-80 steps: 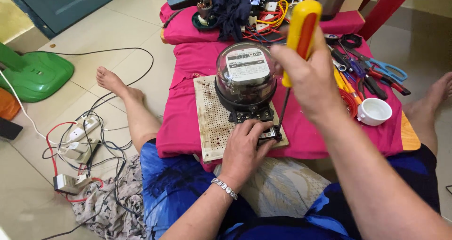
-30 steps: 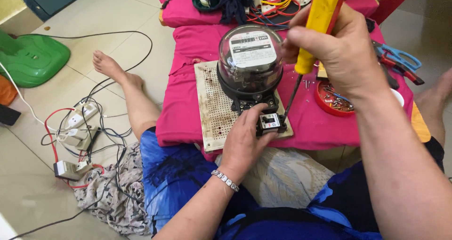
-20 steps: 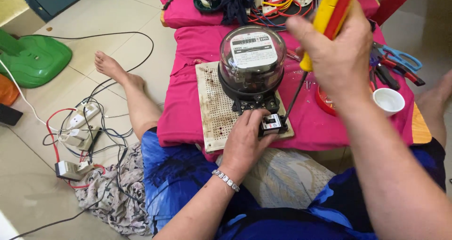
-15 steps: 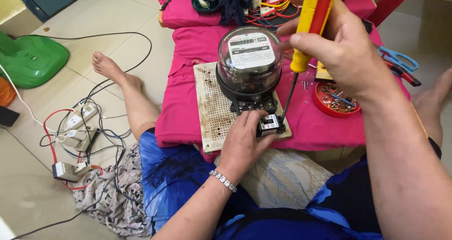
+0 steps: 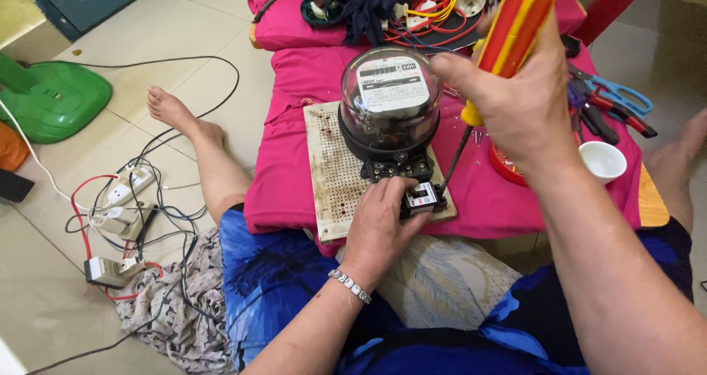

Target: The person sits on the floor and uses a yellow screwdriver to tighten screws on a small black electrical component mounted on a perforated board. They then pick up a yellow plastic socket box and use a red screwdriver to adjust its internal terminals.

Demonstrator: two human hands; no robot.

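Note:
A round glass-domed electricity meter [image 5: 389,103] stands on a cream perforated board [image 5: 335,176] that lies on a pink cloth [image 5: 294,103]. My left hand [image 5: 383,220] grips a small black breaker-like block [image 5: 423,197] at the board's front edge. My right hand [image 5: 515,99] is closed around the yellow and red handle of a screwdriver [image 5: 508,29]. Its thin dark shaft [image 5: 454,158] slants down so that the tip meets the right side of the black block.
Scissors and pliers [image 5: 611,106], a small white cup [image 5: 602,160] and a red dish [image 5: 504,161] lie to the right. Tangled wires and parts [image 5: 420,3] sit at the back. On the floor left are power strips with cables [image 5: 121,206] and a green base [image 5: 51,99].
The screwdriver has stayed upright on the small black block while my right hand shifted its grip on the handle. My left hand has kept its hold on the block.

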